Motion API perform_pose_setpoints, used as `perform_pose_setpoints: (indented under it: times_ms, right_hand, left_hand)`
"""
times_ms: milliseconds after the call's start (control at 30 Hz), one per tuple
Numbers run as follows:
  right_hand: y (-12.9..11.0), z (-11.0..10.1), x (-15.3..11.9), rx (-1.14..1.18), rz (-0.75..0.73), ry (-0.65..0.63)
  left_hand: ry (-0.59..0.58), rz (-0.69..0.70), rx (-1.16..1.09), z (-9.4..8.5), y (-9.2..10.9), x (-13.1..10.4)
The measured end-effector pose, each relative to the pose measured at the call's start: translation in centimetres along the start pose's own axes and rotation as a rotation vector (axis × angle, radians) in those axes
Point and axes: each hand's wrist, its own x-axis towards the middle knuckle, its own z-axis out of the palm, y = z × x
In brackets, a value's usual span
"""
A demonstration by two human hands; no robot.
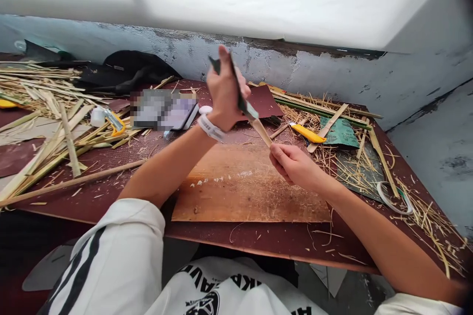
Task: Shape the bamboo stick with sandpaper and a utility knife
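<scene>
A narrow flat bamboo strip slants above the wooden board. Its lower end is pinched in the fingers of my right hand. Farther up, my left hand is raised with a dark green sheet of sandpaper in it, folded around the strip's upper part. My left hand is slightly blurred, and the strip's upper end is hidden by the sheet and the hand.
Bamboo strips pile up on the left, beside a cutter. A yellow cutter, green sandpaper, shavings and a tape roll lie right. A phone-like object and black cloth sit behind.
</scene>
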Motion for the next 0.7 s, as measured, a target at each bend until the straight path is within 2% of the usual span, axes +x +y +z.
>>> perform_pose_setpoints:
  times_ms: [67,133,200,367,500,600,700]
  right_hand:
    - [0.2,-0.1,0.0,0.031,0.061,-0.076]
    - [0.5,-0.2,0.1,0.072,0.075,-0.096]
    - [0.7,-0.2,0.1,0.107,0.060,-0.077]
    - [1.0,0.2,0.2,0.191,0.071,-0.017]
    - [0.8,0.8,0.4,0.221,0.031,0.081]
    - [0.7,0.9,0.4,0.136,-0.025,0.137]
    - [0.8,0.5,0.3,0.074,0.003,0.060]
  left_hand:
    - [0.001,0.056,0.006,-0.3,1.0,1.2]
    - [-0.033,0.101,0.003,-0.3,1.0,1.1]
    - [-0.072,0.099,0.009,-0.1,0.1,-0.1]
    - [-0.112,-0.051,0.019,0.2,-3.3,-4.5]
    - [-0.228,-0.062,0.083,0.1,-4.2,-6.1]
    - [-0.259,-0.054,0.124,0.0,-3.4,-4.7]
    - [-0.167,0.022,0.113,-0.5,-1.6,-1.4]
